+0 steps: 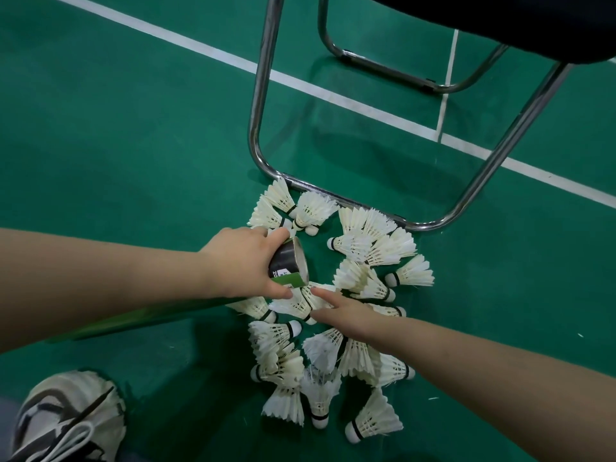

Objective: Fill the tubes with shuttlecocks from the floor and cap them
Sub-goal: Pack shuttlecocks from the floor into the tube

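Chrome, feathers and a sheeny green floor.
The floor (133,128) had a faintly glossy finish that mirrored the polished metal chair frame (260,105) at upper centre; the seat (500,21) at upper right looked dark and matt. The shuttlecocks (376,418) were dull white feather with smooth rounded tips. The tube (288,261) wore a shiny black-and-green wrap over a pale card-like inside. The shoe (66,418) at lower left was woven cloth.

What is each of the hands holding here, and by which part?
Left hand grips the tube just behind its open mouth. Right hand holds nothing; it just touches a shuttlecock.
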The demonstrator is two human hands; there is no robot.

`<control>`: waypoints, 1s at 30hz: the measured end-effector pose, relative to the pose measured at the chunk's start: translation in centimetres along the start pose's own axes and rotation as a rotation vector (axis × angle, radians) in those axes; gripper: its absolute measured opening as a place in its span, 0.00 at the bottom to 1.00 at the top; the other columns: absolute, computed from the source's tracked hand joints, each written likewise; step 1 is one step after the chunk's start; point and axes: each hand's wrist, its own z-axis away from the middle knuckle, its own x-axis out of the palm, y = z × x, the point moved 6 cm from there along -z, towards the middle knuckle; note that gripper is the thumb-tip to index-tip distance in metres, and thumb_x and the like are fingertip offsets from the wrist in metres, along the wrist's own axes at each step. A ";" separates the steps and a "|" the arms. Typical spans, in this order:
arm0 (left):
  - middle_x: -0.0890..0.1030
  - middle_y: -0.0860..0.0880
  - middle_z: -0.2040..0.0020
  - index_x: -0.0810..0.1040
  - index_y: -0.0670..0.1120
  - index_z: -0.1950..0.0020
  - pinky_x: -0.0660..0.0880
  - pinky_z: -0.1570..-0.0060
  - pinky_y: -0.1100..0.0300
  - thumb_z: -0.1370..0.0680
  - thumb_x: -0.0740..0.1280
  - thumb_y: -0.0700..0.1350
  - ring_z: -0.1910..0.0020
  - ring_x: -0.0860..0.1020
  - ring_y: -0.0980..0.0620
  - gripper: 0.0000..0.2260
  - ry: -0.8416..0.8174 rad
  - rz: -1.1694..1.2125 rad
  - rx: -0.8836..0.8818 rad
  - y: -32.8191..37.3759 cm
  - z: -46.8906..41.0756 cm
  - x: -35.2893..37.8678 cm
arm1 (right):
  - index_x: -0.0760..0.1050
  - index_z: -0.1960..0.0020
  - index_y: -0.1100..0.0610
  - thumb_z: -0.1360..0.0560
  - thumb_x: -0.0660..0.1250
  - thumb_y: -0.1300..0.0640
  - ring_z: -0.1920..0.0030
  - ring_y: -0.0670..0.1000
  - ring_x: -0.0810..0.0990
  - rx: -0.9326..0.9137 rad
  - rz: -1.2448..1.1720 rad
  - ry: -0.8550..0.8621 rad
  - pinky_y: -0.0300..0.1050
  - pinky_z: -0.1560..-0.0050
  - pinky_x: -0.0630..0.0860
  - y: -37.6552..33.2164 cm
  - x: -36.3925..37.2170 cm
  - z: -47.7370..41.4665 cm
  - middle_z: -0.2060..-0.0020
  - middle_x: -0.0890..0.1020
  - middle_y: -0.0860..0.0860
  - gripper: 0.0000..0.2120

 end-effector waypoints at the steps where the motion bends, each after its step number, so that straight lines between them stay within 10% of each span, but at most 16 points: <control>1: 0.75 0.50 0.51 0.64 0.51 0.39 0.72 0.57 0.56 0.35 0.64 0.71 0.55 0.74 0.48 0.34 0.003 0.001 -0.002 -0.1 0.0 -0.1 | 0.58 0.26 0.42 0.23 0.62 0.49 0.29 0.54 0.63 -0.007 -0.023 0.001 0.45 0.34 0.61 -0.2 0.0 -0.1 0.26 0.62 0.53 0.27; 5: 0.74 0.50 0.52 0.64 0.51 0.39 0.71 0.58 0.56 0.35 0.64 0.71 0.57 0.72 0.49 0.33 0.001 0.004 -0.013 -0.3 0.2 -0.2 | 0.63 0.28 0.45 0.23 0.62 0.53 0.31 0.52 0.67 -0.039 -0.108 0.083 0.46 0.33 0.63 -0.7 -0.7 -0.1 0.28 0.66 0.52 0.24; 9: 0.74 0.50 0.52 0.64 0.51 0.39 0.72 0.58 0.56 0.35 0.64 0.72 0.57 0.72 0.49 0.34 -0.010 0.009 -0.033 -0.9 0.4 -0.2 | 0.76 0.38 0.49 0.22 0.62 0.56 0.65 0.45 0.77 -0.186 -0.098 0.340 0.40 0.63 0.74 -2.2 -3.4 2.0 0.48 0.82 0.50 0.14; 16: 0.74 0.50 0.52 0.63 0.52 0.39 0.75 0.56 0.54 0.36 0.64 0.72 0.55 0.74 0.48 0.34 -0.038 0.022 -0.048 -0.8 0.6 -0.1 | 0.80 0.57 0.45 0.26 0.67 0.60 0.61 0.42 0.78 -0.512 -0.150 0.696 0.35 0.59 0.75 -5.8 -7.4 7.3 0.61 0.80 0.39 0.10; 26: 0.74 0.51 0.53 0.64 0.52 0.38 0.74 0.58 0.56 0.37 0.66 0.71 0.55 0.75 0.49 0.35 0.023 0.096 0.011 2.3 0.6 -2.1 | 0.67 0.50 0.48 0.23 0.61 0.62 0.60 0.51 0.79 -0.442 -0.242 0.360 0.49 0.56 0.75 -6.7 -3.3 6.9 0.56 0.83 0.50 0.09; 30: 0.72 0.52 0.58 0.65 0.53 0.42 0.73 0.61 0.57 0.37 0.66 0.70 0.59 0.74 0.50 0.32 0.047 0.126 0.028 3.0 0.5 -2.6 | 0.71 0.38 0.59 0.38 0.61 0.62 0.51 0.51 0.76 -0.413 -0.340 -0.001 0.43 0.50 0.72 -7.0 -1.9 6.6 0.48 0.79 0.57 0.28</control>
